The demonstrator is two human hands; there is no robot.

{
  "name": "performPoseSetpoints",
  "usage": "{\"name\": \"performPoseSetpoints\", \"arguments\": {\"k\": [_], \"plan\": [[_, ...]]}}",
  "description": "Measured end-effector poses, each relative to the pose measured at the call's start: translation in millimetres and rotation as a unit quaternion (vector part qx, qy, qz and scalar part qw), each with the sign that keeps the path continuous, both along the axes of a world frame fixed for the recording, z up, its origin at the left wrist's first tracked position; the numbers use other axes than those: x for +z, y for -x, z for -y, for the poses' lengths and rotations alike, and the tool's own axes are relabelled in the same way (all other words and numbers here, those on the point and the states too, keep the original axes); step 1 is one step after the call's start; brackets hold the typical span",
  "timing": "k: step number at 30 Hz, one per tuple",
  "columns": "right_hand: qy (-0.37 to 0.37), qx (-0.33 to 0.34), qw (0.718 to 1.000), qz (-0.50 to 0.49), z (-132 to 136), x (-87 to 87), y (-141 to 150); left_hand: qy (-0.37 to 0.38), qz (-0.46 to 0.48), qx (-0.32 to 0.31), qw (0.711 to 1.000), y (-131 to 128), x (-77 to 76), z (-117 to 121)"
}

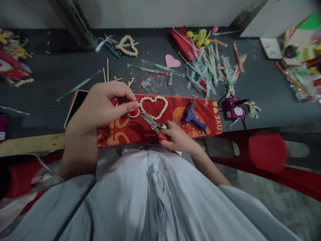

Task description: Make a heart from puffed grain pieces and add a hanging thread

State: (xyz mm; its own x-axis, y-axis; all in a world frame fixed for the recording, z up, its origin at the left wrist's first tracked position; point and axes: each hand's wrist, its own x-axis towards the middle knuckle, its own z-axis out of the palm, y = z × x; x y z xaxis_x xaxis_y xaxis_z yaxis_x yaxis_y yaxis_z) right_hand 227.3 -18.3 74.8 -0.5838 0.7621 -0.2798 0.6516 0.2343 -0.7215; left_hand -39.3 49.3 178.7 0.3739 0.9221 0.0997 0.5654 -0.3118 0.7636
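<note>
My left hand point(107, 100) pinches with thumb and forefinger at what looks like red thread, right above a spool of red thread point(134, 112) with a white rim. Whether the fingers also touch the spool, I cannot tell. In my right hand point(175, 135) are scissors point(154, 125) with red-and-white handles, blades pointing left toward the spool. Just beyond the blades, a heart frame of small pale stick pieces point(154, 107) lies on a folded red cloth point(125, 134) with orange patterns. On the cloth's right part rests a blue glue gun point(192, 117).
A phone point(76, 107) lies partly under my left forearm. Farther back are a second heart frame point(127, 46), a pink paper heart point(172, 61), torn wrappers point(160, 72) and wrapped sticks point(213, 63). A purple box point(234, 107) stands right; a red stool point(268, 151) is below the table edge.
</note>
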Motion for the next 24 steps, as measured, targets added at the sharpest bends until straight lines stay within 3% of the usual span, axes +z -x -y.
{"name": "performPoseSetpoints", "arguments": {"k": [4, 8, 10, 12, 15, 17, 20, 24], "plan": [[0.011, 0.0, 1.0, 0.003, 12, -1.9, -5, 0.06, 0.021, 0.088, 0.994, 11, -17.5, 43], [0.036, -0.001, 0.999, -0.024, 24, -9.0, -12, 0.144, 0.024, 0.177, 0.973, 22, -61.0, 86], [0.068, 0.007, 0.995, -0.067, 30, -14.1, -16, 0.137, -0.046, 0.26, 0.955, 25, -82.8, 97], [0.101, 0.016, 0.989, -0.111, 34, -18.7, -19, 0.118, -0.15, 0.292, 0.937, 28, -99.2, 100], [0.121, 0.016, 0.983, -0.138, 39, -22.9, -21, 0.108, -0.246, 0.246, 0.931, 34, -111.3, 94], [0.12, 0.01, 0.982, -0.143, 42, -24.6, -21, 0.118, -0.262, 0.191, 0.939, 38, -113.0, 91], [0.117, -0.001, 0.981, -0.156, 46, -28.3, -20, 0.134, -0.229, 0.139, 0.954, 41, -111.8, 95], [0.148, -0.005, 0.974, -0.169, 52, -37.1, -18, 0.145, -0.173, 0.131, 0.965, 34, -112.4, 114]]}}
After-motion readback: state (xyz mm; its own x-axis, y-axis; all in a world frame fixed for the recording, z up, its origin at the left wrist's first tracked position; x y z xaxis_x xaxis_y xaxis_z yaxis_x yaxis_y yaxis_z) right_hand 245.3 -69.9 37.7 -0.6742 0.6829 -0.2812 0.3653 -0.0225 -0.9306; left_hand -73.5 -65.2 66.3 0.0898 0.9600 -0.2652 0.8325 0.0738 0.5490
